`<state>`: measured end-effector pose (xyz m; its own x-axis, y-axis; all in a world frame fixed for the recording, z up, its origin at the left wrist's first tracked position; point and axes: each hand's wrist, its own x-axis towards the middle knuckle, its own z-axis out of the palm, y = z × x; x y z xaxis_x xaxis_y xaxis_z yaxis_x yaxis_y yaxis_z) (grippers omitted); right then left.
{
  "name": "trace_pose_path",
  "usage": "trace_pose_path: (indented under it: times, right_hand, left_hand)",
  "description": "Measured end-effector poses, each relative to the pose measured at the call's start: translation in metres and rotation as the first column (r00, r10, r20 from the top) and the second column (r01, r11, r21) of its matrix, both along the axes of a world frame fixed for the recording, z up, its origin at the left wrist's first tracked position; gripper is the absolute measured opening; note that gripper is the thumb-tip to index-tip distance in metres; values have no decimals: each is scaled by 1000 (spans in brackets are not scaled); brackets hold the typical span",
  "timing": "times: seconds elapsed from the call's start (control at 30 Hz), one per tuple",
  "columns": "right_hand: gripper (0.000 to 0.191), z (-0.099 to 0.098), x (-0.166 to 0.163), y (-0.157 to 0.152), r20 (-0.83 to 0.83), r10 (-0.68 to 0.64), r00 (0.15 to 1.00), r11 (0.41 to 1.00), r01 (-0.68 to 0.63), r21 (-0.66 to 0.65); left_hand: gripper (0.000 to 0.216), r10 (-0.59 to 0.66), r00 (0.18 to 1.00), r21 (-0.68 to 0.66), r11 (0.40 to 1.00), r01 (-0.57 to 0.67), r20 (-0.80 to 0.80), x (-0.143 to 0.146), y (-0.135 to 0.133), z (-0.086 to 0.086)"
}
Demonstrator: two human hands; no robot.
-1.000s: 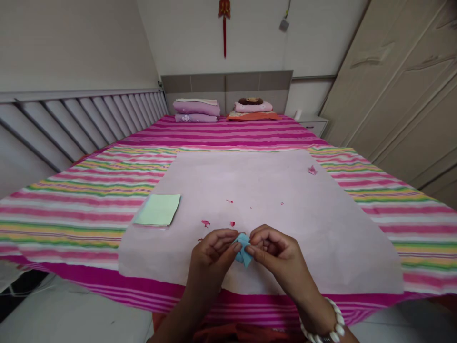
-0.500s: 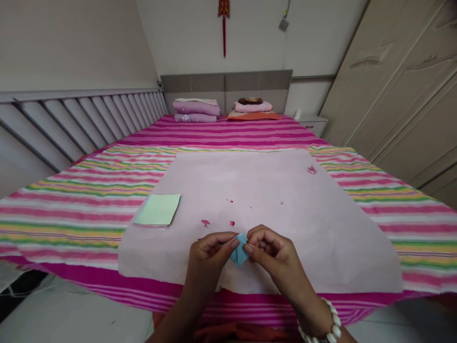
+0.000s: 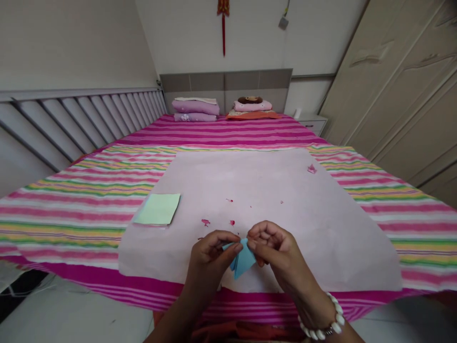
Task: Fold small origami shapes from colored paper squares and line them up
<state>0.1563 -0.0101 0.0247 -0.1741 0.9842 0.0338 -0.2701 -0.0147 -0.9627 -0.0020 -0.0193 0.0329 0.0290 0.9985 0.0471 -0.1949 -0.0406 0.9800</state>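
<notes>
Both hands pinch a small folded piece of light blue paper (image 3: 242, 259) just above the near edge of a large pale pink sheet (image 3: 271, 190) spread on the bed. My left hand (image 3: 210, 255) grips the paper's left side with thumb and fingertips. My right hand (image 3: 273, 247), a white bead bracelet at its wrist, grips the top right corner. The paper hangs down between the fingers in a pointed, layered shape.
A stack of light green paper squares (image 3: 158, 209) lies at the left edge of the pink sheet. Small pink paper scraps (image 3: 205, 222) dot the sheet, with one folded pink bit (image 3: 312, 169) farther right. The striped bedspread (image 3: 71, 200), pillows, slatted rail and wardrobe surround it.
The blue paper has opened out and hangs lower and larger between the fingers. Both hands stay in nearly the same place, fingers shifted slightly.
</notes>
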Motion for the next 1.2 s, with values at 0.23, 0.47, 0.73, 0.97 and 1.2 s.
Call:
trace_pose_path:
  times: [0.23, 0.47, 0.73, 0.97, 1.2]
  right_hand:
    - [17, 7, 2, 0, 70, 40, 997, 999, -38, -32]
    - [20, 13, -1, -2, 138, -21, 990, 1000, 22, -6]
    - [17, 13, -2, -3, 235, -39, 971, 999, 31, 39]
    - [17, 11, 0, -2, 230, -37, 972, 999, 29, 40]
    - [16, 12, 0, -2, 253, -35, 967, 998, 21, 58]
  left_hand:
    - [7, -112, 994, -20, 994, 112, 4, -3, -1, -3]
    - [7, -185, 983, -2, 983, 185, 17, -3, 0, -3]
    - [10, -170, 984, -85, 981, 173, 49, -3, 5, -7]
    - [10, -162, 987, -83, 983, 162, 1, -3, 4, -6]
    - [6, -213, 976, -55, 976, 211, -39, -7, 4, -4]
